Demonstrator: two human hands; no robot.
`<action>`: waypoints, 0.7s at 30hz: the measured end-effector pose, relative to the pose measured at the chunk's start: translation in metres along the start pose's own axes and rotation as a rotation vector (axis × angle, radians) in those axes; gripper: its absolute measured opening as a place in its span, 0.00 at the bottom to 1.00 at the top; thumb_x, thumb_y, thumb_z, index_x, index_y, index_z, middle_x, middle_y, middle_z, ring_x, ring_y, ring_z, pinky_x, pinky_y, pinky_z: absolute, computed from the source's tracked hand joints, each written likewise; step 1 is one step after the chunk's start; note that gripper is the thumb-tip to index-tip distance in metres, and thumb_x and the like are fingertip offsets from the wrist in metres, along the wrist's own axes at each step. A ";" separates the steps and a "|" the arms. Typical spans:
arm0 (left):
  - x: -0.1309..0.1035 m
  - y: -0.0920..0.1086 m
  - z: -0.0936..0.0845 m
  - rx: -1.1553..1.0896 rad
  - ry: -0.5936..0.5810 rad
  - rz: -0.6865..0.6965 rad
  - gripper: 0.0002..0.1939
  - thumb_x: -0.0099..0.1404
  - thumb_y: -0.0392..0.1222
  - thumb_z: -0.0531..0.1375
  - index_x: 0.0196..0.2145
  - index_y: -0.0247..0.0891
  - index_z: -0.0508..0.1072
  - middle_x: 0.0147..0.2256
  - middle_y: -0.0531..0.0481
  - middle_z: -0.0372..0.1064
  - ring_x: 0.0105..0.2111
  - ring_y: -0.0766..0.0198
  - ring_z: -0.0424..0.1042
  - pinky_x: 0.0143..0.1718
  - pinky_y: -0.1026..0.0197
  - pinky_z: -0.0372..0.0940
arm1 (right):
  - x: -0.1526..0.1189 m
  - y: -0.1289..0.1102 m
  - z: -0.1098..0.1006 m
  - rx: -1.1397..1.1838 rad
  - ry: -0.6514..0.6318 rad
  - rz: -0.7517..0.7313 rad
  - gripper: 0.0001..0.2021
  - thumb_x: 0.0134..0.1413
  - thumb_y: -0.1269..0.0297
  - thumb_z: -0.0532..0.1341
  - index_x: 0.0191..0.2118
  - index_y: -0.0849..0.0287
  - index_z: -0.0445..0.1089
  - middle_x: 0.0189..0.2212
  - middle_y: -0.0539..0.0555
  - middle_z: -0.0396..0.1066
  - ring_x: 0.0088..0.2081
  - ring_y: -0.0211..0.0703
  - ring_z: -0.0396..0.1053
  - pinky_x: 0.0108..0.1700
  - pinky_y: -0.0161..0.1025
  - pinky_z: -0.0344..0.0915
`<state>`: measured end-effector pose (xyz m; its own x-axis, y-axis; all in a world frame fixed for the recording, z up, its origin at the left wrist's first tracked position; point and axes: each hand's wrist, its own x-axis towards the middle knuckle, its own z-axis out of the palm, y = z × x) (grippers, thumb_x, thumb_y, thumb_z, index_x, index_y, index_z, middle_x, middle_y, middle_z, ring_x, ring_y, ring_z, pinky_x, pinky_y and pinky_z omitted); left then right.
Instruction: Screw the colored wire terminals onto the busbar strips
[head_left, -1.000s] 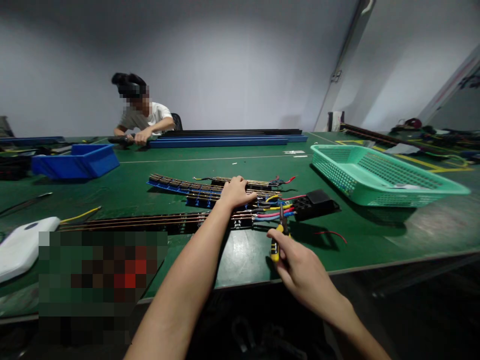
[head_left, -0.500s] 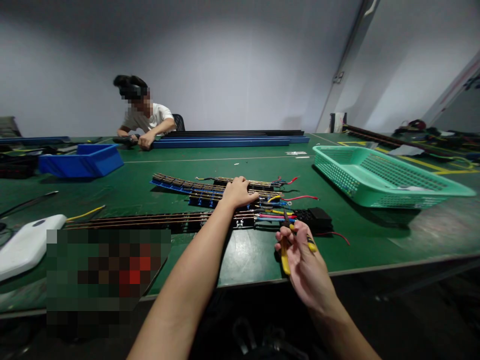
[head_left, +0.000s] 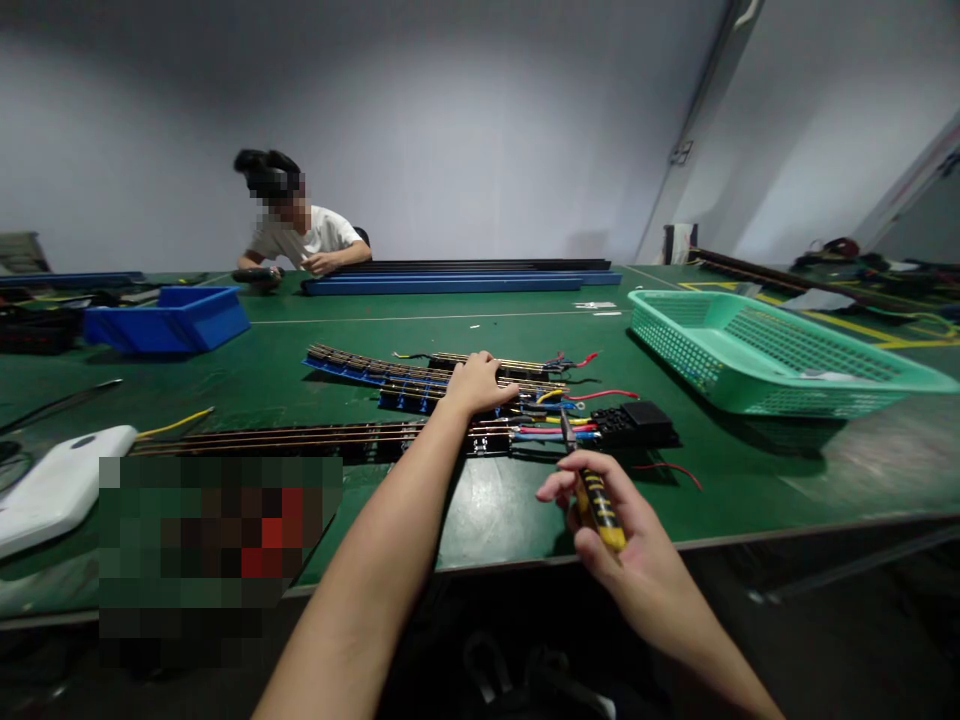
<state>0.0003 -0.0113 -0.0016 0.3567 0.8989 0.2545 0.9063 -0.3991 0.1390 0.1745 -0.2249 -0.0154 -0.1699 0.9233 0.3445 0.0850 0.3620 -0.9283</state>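
My left hand point(head_left: 480, 385) lies with its fingers spread on top of blue and black strips point(head_left: 352, 367) that carry copper-coloured rails. A long black strip point(head_left: 300, 440) with similar rails runs beneath my left forearm. Coloured wires point(head_left: 555, 434) lead from its right end toward a black connector block point(head_left: 634, 424). My right hand point(head_left: 607, 515) holds yellow-and-black pliers point(head_left: 598, 505), their dark jaws pointing up beside the coloured wires. Whether the jaws touch a wire is too small to tell.
A green basket point(head_left: 780, 365) stands at the right, a blue bin point(head_left: 169, 320) at the left. A white device point(head_left: 64, 485) lies front left. Blue bars point(head_left: 450, 285) stretch across the back, near a seated person point(head_left: 307, 235). The table's front edge point(head_left: 735, 535) is close.
In my right hand the pliers have turned, and the handles now lie closer together. The connector block has shifted slightly right. Across the table, the person's hands have moved apart.
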 end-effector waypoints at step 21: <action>-0.002 0.001 -0.001 -0.014 0.013 0.001 0.29 0.65 0.61 0.55 0.55 0.40 0.74 0.56 0.41 0.68 0.57 0.48 0.66 0.57 0.50 0.63 | 0.053 0.008 -0.005 -0.517 -0.137 0.109 0.08 0.42 0.68 0.66 0.33 0.55 0.73 0.22 0.45 0.65 0.25 0.37 0.59 0.30 0.37 0.54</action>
<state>-0.0001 -0.0131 -0.0006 0.3544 0.8963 0.2667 0.9029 -0.4022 0.1519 0.1714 -0.1722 -0.0034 -0.2562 0.9465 0.1964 0.5751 0.3125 -0.7561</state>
